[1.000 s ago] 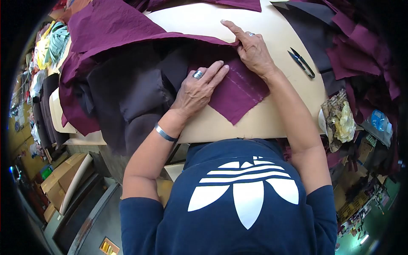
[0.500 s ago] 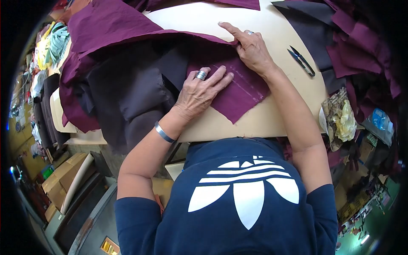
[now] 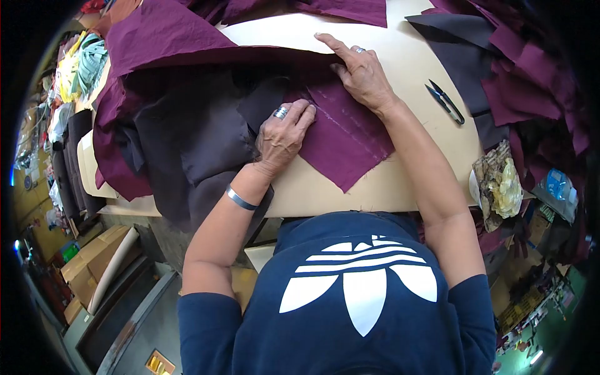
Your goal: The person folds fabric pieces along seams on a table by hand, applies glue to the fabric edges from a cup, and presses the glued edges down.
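My left hand (image 3: 282, 139), with rings and a bracelet, has its fingers drawn together at the edge of the dark grey fabric (image 3: 194, 147), where that borders the maroon fabric (image 3: 350, 134). What lies under its fingertips is partly hidden. The maroon piece bears pale chalk-like lines and ends in a pointed corner near the table's front edge. My right hand (image 3: 365, 78) rests at the far right of this piece, index finger stretched out past the raised maroon edge and thumb apart. Right of that hand, a pair of dark thread snips (image 3: 445, 101) lies on the table.
The pale table (image 3: 350, 201) carries more maroon cloth (image 3: 525, 84) and dark cloth (image 3: 456, 53) at the right. A crumpled yellowish plastic bag (image 3: 509, 190) and a bottle with a blue label (image 3: 558, 185) are at the right edge. Cardboard (image 3: 106, 259) stands lower left.
My left hand has slid left and its spread fingers have closed together. The dark fabric's edge has shifted, baring more of the maroon piece. My right thumb has moved away from the index finger.
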Demonstrator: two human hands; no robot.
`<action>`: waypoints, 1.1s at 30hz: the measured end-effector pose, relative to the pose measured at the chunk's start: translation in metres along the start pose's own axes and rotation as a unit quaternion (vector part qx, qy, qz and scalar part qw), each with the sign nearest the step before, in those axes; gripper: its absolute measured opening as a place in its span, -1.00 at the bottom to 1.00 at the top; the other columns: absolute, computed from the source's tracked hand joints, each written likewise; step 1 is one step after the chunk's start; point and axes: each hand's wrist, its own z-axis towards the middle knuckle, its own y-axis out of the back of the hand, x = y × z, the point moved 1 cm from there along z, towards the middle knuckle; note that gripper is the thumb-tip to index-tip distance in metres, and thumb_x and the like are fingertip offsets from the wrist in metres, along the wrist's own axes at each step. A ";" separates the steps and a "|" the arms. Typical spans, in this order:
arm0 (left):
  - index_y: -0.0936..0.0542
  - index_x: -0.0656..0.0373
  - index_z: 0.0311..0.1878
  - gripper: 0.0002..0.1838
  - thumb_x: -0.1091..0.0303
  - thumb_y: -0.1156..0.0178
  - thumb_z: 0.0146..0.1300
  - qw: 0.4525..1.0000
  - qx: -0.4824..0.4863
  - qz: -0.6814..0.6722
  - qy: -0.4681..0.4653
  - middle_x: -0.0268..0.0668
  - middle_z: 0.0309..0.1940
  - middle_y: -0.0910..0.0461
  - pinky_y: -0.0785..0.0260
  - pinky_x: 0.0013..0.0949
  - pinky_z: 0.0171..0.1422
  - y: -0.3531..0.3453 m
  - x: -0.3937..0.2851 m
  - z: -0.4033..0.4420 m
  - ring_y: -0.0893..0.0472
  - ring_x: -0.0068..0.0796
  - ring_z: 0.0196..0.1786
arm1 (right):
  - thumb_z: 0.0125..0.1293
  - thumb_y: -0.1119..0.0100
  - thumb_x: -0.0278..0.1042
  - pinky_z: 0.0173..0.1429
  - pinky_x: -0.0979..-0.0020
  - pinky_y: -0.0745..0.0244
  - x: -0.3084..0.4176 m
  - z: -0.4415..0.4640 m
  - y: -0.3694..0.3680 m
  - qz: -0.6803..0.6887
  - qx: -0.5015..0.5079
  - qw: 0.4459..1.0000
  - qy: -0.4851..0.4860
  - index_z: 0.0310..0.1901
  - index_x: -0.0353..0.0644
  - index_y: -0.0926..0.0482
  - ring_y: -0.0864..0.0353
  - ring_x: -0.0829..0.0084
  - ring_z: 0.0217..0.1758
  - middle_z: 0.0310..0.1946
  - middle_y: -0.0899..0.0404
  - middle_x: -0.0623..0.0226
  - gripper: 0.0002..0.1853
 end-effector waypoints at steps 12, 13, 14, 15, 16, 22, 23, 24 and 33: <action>-0.51 0.07 0.08 -0.55 0.55 -0.04 0.06 0.999 0.030 0.025 -0.020 -0.33 0.03 -0.49 -0.52 -0.39 -0.27 0.006 0.004 0.014 -0.58 -0.33 -0.28 | 0.18 -0.13 -0.48 0.00 0.19 -0.34 0.000 0.001 0.002 0.003 0.010 1.000 0.006 0.27 0.27 -0.29 -0.58 0.22 -0.27 -0.40 -0.61 0.20 -0.38; -0.51 0.05 0.09 -0.55 0.55 -0.04 0.07 0.998 0.033 0.034 -0.031 -0.34 0.02 -0.50 -0.52 -0.40 -0.26 0.006 0.004 0.013 -0.58 -0.33 -0.28 | 0.18 -0.13 -0.48 0.00 0.19 -0.34 0.000 0.001 0.002 0.005 0.015 1.000 0.000 0.27 0.28 -0.29 -0.59 0.21 -0.27 -0.40 -0.61 0.20 -0.38; -0.52 0.03 0.09 -0.54 0.55 -0.04 0.07 0.998 0.037 0.043 -0.042 -0.34 0.02 -0.50 -0.52 -0.40 -0.26 0.007 0.005 0.012 -0.58 -0.34 -0.27 | 0.18 -0.12 -0.48 -0.01 0.19 -0.34 0.000 0.001 0.002 0.007 0.021 1.000 -0.006 0.27 0.28 -0.30 -0.59 0.21 -0.28 -0.40 -0.61 0.20 -0.39; -0.52 0.02 0.09 -0.54 0.55 -0.04 0.07 0.996 0.040 0.052 -0.053 -0.35 0.01 -0.51 -0.51 -0.40 -0.26 0.007 0.005 0.011 -0.57 -0.34 -0.27 | 0.19 -0.12 -0.48 -0.01 0.19 -0.34 0.000 0.001 0.002 0.009 0.027 1.000 -0.012 0.27 0.28 -0.30 -0.59 0.21 -0.28 -0.40 -0.61 0.20 -0.39; -0.52 0.00 0.10 -0.53 0.55 -0.04 0.07 0.995 0.042 0.060 -0.073 -0.35 0.02 -0.50 -0.52 -0.40 -0.25 0.008 0.004 0.010 -0.57 -0.34 -0.27 | 0.19 -0.12 -0.49 -0.01 0.19 -0.34 0.000 0.001 0.002 0.004 0.015 1.000 -0.002 0.27 0.28 -0.30 -0.59 0.20 -0.29 -0.41 -0.61 0.20 -0.39; -0.49 0.02 0.12 -0.51 0.56 -0.05 0.06 0.997 0.057 0.027 -0.054 -0.34 0.04 -0.48 -0.52 -0.39 -0.21 0.011 0.007 0.011 -0.58 -0.31 -0.23 | 0.16 -0.15 -0.51 -0.14 0.18 -0.42 -0.001 0.000 0.000 -0.011 -0.014 0.999 0.028 0.27 0.27 -0.29 -0.53 0.23 -0.35 -0.54 -0.49 0.24 -0.35; -0.49 0.04 0.10 -0.52 0.57 -0.05 0.05 0.998 0.047 0.022 -0.021 -0.33 0.04 -0.47 -0.52 -0.38 -0.20 0.009 0.007 0.012 -0.58 -0.30 -0.22 | 0.15 -0.15 -0.50 -0.15 0.18 -0.43 -0.001 0.001 0.000 -0.016 -0.003 1.000 0.021 0.27 0.26 -0.29 -0.53 0.24 -0.35 -0.53 -0.50 0.24 -0.35; -0.49 0.05 0.09 -0.53 0.57 -0.06 0.05 0.999 0.037 0.017 0.012 -0.33 0.04 -0.47 -0.52 -0.37 -0.19 0.008 0.008 0.014 -0.58 -0.29 -0.21 | 0.15 -0.15 -0.50 -0.16 0.18 -0.44 -0.001 0.003 0.000 -0.022 0.007 1.000 0.015 0.27 0.26 -0.29 -0.53 0.24 -0.34 -0.52 -0.51 0.25 -0.35; -0.52 0.10 0.02 -0.59 0.56 -0.09 0.04 1.000 0.014 -0.005 0.004 -0.27 -0.02 -0.50 -0.52 -0.35 -0.16 0.000 0.018 0.017 -0.59 -0.26 -0.16 | 0.14 -0.15 -0.46 -0.18 0.17 -0.43 -0.002 0.015 -0.005 -0.029 -0.042 0.999 0.008 0.28 0.31 -0.27 -0.53 0.22 -0.40 -0.55 -0.50 0.18 -0.34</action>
